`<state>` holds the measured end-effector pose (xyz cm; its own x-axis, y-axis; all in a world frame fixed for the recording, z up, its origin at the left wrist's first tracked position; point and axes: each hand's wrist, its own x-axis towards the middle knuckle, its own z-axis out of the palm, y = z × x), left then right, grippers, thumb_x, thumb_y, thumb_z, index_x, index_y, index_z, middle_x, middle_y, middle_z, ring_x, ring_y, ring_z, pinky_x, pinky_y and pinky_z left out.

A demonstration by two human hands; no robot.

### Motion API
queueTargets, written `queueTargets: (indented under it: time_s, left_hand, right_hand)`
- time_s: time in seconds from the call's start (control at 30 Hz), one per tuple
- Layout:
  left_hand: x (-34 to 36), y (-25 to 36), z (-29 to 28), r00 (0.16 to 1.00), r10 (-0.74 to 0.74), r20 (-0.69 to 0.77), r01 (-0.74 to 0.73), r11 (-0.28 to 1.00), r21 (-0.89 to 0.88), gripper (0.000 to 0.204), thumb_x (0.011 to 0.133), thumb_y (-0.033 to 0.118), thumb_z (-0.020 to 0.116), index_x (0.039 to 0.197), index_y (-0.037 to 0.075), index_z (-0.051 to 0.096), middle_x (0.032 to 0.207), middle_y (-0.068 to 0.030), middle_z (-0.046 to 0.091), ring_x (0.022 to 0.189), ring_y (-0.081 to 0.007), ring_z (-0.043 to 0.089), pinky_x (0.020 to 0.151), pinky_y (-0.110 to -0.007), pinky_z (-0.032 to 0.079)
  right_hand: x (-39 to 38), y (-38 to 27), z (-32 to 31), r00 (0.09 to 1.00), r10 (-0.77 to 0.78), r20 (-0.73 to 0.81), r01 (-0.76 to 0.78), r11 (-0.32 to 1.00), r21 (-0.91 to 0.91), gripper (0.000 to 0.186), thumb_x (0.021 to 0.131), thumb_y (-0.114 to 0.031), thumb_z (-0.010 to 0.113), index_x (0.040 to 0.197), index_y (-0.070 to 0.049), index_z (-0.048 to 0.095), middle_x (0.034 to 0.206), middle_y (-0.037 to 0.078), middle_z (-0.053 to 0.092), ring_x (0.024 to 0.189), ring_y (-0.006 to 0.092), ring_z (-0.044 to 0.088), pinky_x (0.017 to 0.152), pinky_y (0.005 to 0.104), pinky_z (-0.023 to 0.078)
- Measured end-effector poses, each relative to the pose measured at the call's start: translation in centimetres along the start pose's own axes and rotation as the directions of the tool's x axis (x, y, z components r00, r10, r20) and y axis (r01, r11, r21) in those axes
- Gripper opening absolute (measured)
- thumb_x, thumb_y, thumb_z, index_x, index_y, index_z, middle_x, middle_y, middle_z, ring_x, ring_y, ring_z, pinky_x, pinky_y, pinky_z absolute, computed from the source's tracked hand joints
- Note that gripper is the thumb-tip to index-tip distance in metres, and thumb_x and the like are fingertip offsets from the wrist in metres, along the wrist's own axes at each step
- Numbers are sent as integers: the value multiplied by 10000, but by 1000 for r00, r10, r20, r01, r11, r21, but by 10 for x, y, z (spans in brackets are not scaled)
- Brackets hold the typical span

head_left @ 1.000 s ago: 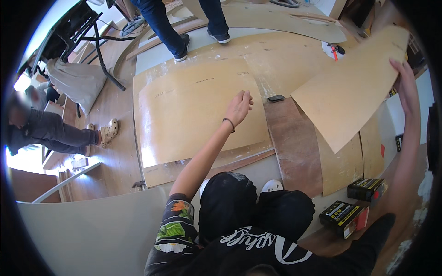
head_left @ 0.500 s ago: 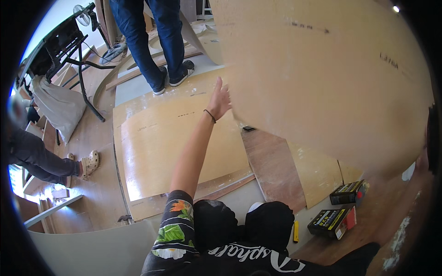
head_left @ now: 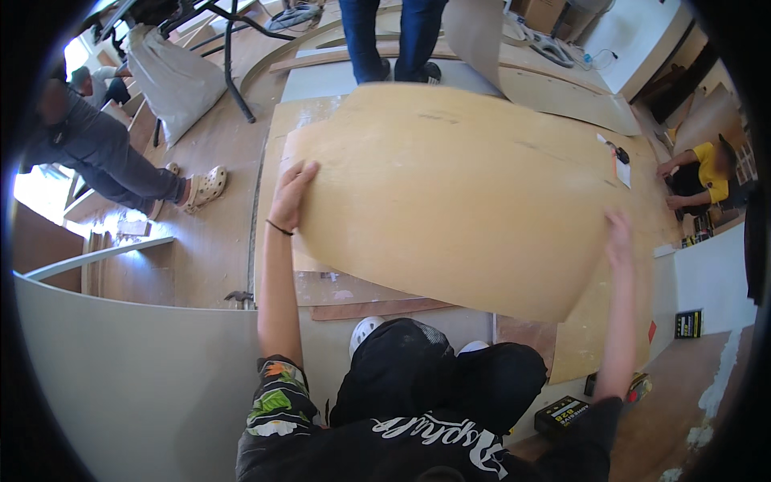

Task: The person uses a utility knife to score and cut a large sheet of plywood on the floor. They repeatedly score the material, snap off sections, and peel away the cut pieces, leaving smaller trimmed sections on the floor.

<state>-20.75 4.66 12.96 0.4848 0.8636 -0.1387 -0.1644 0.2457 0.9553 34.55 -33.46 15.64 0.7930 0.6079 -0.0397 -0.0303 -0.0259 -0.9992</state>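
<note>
Fingers (head_left: 299, 173) gripping veneer sheet (head_left: 458, 201), long axis left-right

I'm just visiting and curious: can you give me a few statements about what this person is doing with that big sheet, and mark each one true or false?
1. Both hands are on the big tan sheet. True: the left hand grips its left edge, the right hand its right edge.
2. The sheet is rolled into a tube. False: it is spread wide, gently bowed.
3. A dark band circles the left wrist. True.
4. The person works alone. False: a person in a yellow shirt crouches at the right, and others stand nearby.
5. A black box lies on the floor at the lower right. True.
</note>
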Motion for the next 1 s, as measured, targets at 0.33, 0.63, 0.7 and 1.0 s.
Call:
queueTargets:
  time_s: [0.33, 0.63, 0.7, 1.0]
  left_hand:
    - [10, -19, -149, 899, -70, -432, 333, 750, 571, 547, 998, 433, 499, 1249, -48, 564, 1112, -135, 661, 956, -196, 654, 844, -320, 516]
    - [46, -132, -210, 818, -524, -238, 567, 804, 180, 680, 973, 636, 392, 1158, 17, 606, 985, -83, 672, 884, -182, 640, 791, -336, 524]
    - [49, -125, -205, 874, -479, -84, 486, 855, 184, 621, 979, 601, 427, 1134, 28, 609, 926, -40, 661, 845, -165, 621, 778, -326, 512]
    - [16, -73, -194, 960, -161, -230, 226, 930, 290, 421, 984, 316, 599, 1246, -13, 580, 1152, -75, 638, 1046, -166, 598, 900, -305, 491]
  right_hand:
    - [78, 89, 179, 974, 159, 159, -137, 980, -141, 729, 942, -390, 608, 1512, -66, 290, 1489, 184, 398, 1308, 309, 450, 1106, 436, 339]
    - [-5, 138, 176, 836, 470, 282, -480, 877, -38, 664, 945, -530, 555, 1455, -140, 386, 1388, 113, 517, 1226, 285, 538, 989, 471, 450]
    - [-12, 131, 194, 922, 352, 160, -308, 919, -246, 583, 954, -406, 575, 1401, -56, 442, 1307, 154, 564, 1165, 246, 584, 944, 417, 490]
    - [-37, 101, 194, 873, 268, 407, -285, 958, -19, 729, 875, -226, 724, 1459, -3, 348, 1336, 163, 555, 1195, 204, 573, 973, 350, 484]
